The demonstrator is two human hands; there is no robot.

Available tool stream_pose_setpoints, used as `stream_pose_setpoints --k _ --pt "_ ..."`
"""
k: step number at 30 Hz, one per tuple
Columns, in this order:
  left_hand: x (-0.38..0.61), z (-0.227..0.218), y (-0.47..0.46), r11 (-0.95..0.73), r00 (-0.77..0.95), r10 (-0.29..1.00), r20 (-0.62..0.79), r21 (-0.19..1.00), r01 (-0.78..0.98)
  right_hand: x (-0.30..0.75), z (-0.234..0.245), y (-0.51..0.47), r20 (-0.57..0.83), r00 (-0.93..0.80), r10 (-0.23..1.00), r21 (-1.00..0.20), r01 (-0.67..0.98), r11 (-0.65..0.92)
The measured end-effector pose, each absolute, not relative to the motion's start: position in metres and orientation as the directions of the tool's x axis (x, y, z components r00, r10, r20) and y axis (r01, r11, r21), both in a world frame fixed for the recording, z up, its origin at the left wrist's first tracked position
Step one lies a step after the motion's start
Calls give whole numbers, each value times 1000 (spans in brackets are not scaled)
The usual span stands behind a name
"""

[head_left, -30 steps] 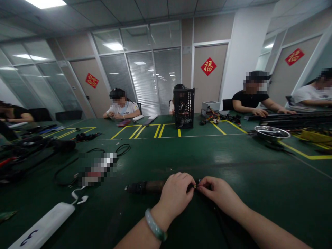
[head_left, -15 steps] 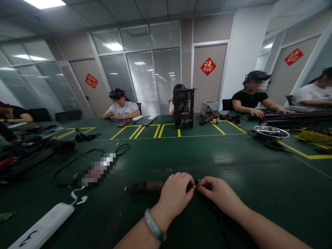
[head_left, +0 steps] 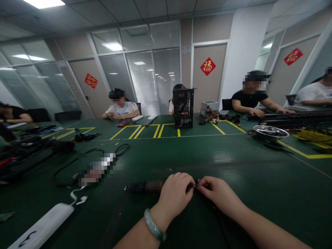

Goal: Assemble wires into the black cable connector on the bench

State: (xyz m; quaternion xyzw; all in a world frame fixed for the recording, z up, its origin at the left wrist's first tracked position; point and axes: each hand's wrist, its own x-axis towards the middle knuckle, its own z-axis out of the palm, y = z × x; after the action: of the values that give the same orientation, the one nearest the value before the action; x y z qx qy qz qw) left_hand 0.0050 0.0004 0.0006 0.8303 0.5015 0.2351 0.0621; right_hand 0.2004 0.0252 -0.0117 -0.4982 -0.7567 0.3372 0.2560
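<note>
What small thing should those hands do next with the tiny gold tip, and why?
Maybe the right hand should turn the tiny gold tip slowly, because its fingers are right beside it, while the left hand seems to hold the dark tube steady.

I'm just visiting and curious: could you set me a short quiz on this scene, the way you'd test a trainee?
1. True or false: the pale green bangle is on the person's left wrist.
2. What stands upright on the far part of the table? A) a black perforated computer case B) a microwave oven C) a desk fan
3. Fill in: the left hand and right hand meet above a table with a dark ____ top.

Key: 1 true; 2 A; 3 green.
</note>
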Motion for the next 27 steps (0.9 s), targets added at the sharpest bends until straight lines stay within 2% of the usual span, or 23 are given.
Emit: stream_pose_setpoints --k 8,22,27 --pt "5 1 0 -487 390 866 314 344 803 200 -10 24 34 -353 935 -778 578 246" --pt "3 -1 1 -497 386 858 339 361 789 200 -16 27 98 -376 921 -746 586 318" --pt "3 -1 0 -500 391 858 334 363 787 200 -14 26 82 -369 926 -745 594 302"
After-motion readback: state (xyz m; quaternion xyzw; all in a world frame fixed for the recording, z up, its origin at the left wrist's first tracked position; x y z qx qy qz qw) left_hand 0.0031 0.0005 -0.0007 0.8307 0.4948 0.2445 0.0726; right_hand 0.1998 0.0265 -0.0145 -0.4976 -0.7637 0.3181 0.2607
